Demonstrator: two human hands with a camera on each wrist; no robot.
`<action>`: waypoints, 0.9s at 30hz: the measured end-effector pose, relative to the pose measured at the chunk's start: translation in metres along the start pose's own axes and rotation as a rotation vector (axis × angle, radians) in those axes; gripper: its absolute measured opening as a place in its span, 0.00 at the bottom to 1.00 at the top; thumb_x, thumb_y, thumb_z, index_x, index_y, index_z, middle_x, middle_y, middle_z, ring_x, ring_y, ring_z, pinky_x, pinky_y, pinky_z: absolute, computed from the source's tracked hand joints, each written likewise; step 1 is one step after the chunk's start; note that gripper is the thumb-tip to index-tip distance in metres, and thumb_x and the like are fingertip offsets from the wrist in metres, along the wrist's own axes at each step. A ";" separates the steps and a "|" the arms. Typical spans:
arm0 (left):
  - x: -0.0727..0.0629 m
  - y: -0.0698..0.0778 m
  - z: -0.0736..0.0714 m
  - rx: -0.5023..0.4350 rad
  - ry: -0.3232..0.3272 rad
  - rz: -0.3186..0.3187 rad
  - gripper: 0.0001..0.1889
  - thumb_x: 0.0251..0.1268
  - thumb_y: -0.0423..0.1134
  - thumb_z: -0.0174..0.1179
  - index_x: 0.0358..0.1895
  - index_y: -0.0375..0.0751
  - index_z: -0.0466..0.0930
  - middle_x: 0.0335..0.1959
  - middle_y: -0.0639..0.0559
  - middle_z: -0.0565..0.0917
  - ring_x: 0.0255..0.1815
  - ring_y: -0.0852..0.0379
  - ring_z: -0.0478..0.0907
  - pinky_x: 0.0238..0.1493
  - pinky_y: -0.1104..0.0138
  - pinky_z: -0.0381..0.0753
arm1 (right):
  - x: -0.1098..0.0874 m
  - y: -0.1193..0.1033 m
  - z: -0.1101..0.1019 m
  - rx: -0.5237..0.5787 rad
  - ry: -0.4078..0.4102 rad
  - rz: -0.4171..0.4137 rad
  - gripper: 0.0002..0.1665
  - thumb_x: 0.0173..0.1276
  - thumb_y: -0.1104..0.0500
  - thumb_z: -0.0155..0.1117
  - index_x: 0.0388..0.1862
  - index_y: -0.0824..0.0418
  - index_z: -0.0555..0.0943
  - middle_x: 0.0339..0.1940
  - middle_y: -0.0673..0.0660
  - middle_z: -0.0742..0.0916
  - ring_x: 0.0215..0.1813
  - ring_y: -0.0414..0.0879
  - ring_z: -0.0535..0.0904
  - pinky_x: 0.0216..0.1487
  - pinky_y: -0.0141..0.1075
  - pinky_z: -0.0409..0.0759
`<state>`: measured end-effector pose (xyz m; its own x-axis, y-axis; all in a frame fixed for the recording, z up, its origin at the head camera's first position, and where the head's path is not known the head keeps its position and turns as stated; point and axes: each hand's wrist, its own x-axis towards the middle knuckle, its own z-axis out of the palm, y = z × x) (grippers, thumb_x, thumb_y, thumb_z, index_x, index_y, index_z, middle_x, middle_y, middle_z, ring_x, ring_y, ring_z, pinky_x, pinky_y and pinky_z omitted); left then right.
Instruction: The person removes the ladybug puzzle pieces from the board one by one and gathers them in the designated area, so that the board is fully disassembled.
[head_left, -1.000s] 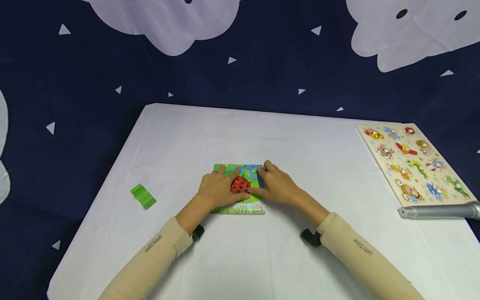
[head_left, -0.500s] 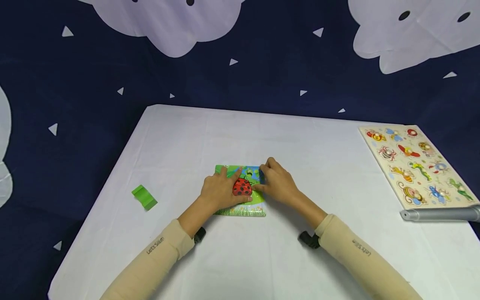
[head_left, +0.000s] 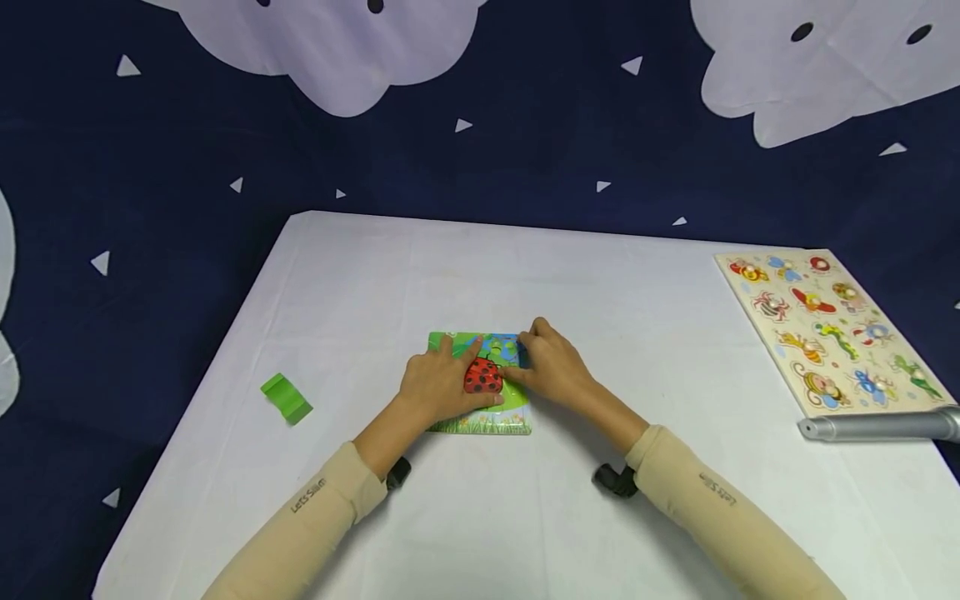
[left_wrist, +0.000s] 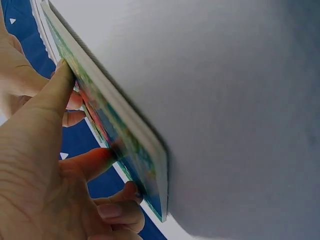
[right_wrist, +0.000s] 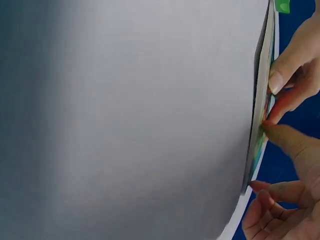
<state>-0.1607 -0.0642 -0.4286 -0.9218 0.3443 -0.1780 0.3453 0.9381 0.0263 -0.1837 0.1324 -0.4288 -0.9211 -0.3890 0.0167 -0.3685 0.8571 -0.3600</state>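
A small square picture puzzle [head_left: 483, 426] with a red ladybug [head_left: 483, 377] on green and blue lies flat on the white table. My left hand [head_left: 435, 385] is spread over its left part, thumb and fingertips resting on the face. On the other side my right hand [head_left: 557, 367] touches it, thumb on the picture beside the ladybug and a fingertip at the upper right corner. The left wrist view shows the puzzle's pale edge [left_wrist: 115, 95] and the left thumb and fingers on its surface. The left hand hides part of the picture.
A green piece of folded paper or tape [head_left: 287, 398] lies at left. A wooden peg board with insect pictures [head_left: 825, 333] is at far right, and a silver tube-like object [head_left: 873, 426] lies along its near edge. A dark patterned cloth [head_left: 540, 150] hangs behind the table.
Both hands stay on the puzzle. The fingertips of the right hand have shifted very slightly at the puzzle's right side; the whole view also drifts a little.
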 end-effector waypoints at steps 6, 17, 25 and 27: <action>-0.001 -0.001 0.000 -0.005 -0.011 -0.003 0.53 0.53 0.83 0.47 0.79 0.57 0.55 0.69 0.31 0.68 0.26 0.52 0.77 0.17 0.66 0.69 | 0.003 0.003 -0.005 0.037 0.034 -0.022 0.41 0.55 0.44 0.78 0.55 0.75 0.81 0.40 0.61 0.78 0.34 0.47 0.74 0.38 0.40 0.79; 0.000 -0.001 0.002 -0.024 -0.007 -0.003 0.53 0.53 0.83 0.48 0.79 0.58 0.56 0.70 0.31 0.68 0.25 0.51 0.77 0.15 0.67 0.67 | -0.014 0.050 -0.045 0.034 0.044 0.081 0.40 0.56 0.46 0.76 0.59 0.72 0.79 0.44 0.61 0.75 0.39 0.53 0.73 0.43 0.48 0.78; 0.000 0.000 0.003 -0.011 -0.004 0.001 0.53 0.52 0.83 0.47 0.78 0.57 0.56 0.70 0.32 0.68 0.18 0.55 0.70 0.14 0.68 0.66 | -0.050 0.102 -0.061 0.019 0.082 0.134 0.37 0.55 0.51 0.78 0.56 0.75 0.79 0.44 0.63 0.75 0.41 0.55 0.73 0.44 0.53 0.76; 0.001 0.000 0.002 -0.011 -0.005 0.002 0.53 0.52 0.83 0.47 0.79 0.58 0.56 0.70 0.32 0.68 0.19 0.55 0.71 0.14 0.68 0.66 | -0.060 0.113 -0.065 0.009 0.101 0.141 0.37 0.55 0.51 0.78 0.55 0.75 0.80 0.44 0.63 0.75 0.41 0.55 0.73 0.44 0.53 0.76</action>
<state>-0.1608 -0.0643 -0.4307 -0.9202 0.3463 -0.1825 0.3453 0.9377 0.0378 -0.1786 0.2747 -0.4101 -0.9717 -0.2287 0.0586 -0.2338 0.8976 -0.3738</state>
